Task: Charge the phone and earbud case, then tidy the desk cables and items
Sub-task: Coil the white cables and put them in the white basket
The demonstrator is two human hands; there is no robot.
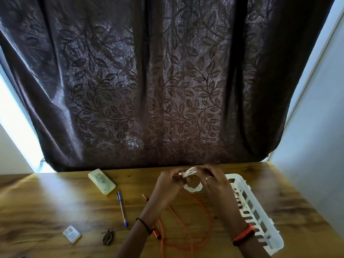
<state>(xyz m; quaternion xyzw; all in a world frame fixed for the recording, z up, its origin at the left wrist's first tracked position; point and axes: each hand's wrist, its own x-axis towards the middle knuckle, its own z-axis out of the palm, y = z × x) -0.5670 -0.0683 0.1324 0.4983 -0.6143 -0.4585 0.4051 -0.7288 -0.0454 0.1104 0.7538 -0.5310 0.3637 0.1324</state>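
Both my hands are raised over the wooden desk (55,205) near its far edge. My left hand (168,185) and my right hand (216,180) together hold a coiled white cable (191,189), fingers curled round its loops. An orange cable (188,226) lies loose on the desk below my wrists, one plug end near my left forearm. A pale rectangular case (102,181) lies at the back left. No phone is visible.
A white slotted plastic basket (260,216) stands on the right with something white inside. A blue pen (122,208), a small clear box (71,234) and a dark hair clip (108,237) lie on the left. A dark leaf-patterned curtain (167,90) hangs behind the desk.
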